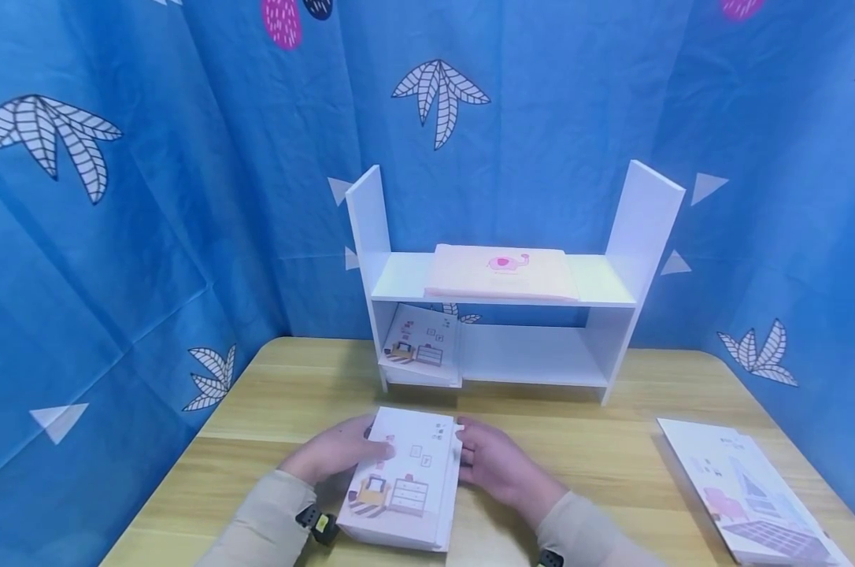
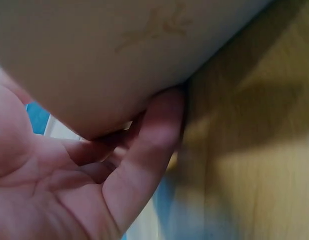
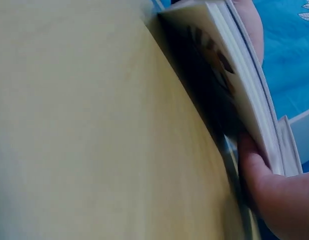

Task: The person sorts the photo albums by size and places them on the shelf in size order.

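Observation:
A small stack of white books (image 1: 402,480), the top cover printed with an armchair and a chest of drawers, is held between both hands above the wooden table. My left hand (image 1: 338,450) grips its left side, thumb on the top cover; in the left wrist view, fingers (image 2: 159,122) curl under the lower edge. At the right edge, near the far corner, my right hand (image 1: 498,465) holds the stack with bent fingers. The right wrist view shows page edges (image 3: 244,65) and a finger (image 3: 252,160) against the underside, partly hidden by shadow.
Behind the hands stands a white two-tier shelf (image 1: 541,354). A similar book pile (image 1: 420,346) lies at its lower left, and a pale pink elephant-print item (image 1: 501,272) lies on the upper board. More books (image 1: 753,496) lie at the right of the table (image 1: 272,394).

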{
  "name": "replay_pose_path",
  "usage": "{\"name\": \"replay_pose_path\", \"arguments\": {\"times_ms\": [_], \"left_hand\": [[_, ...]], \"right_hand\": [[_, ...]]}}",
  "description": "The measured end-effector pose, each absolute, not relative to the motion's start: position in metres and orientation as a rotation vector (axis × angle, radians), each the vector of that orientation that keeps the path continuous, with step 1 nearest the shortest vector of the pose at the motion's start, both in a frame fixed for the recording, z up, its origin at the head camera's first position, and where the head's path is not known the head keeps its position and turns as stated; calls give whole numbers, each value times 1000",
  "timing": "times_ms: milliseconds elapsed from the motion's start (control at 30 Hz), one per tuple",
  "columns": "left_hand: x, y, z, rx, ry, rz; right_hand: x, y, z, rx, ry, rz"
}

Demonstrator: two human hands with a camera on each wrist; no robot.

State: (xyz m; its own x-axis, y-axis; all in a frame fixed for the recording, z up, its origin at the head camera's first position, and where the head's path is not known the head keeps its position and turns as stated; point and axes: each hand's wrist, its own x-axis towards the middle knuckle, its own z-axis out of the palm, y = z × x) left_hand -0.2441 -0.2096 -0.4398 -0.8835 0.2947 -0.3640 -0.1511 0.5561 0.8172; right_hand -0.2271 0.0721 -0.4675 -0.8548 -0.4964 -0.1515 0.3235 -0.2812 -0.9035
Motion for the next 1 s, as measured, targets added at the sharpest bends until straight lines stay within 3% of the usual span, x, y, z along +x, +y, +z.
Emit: {"name": "replay_pose_path", "arguments": {"times_ms": [400,1000], "left_hand": [[-242,-205,-445,100,2324,1320],[-238,-183,-437,229,2165,1623]], "right_hand": [[-202,48,-472,-211,1376,-2137],[-220,86,-458,-147,1471,-2174]]}}
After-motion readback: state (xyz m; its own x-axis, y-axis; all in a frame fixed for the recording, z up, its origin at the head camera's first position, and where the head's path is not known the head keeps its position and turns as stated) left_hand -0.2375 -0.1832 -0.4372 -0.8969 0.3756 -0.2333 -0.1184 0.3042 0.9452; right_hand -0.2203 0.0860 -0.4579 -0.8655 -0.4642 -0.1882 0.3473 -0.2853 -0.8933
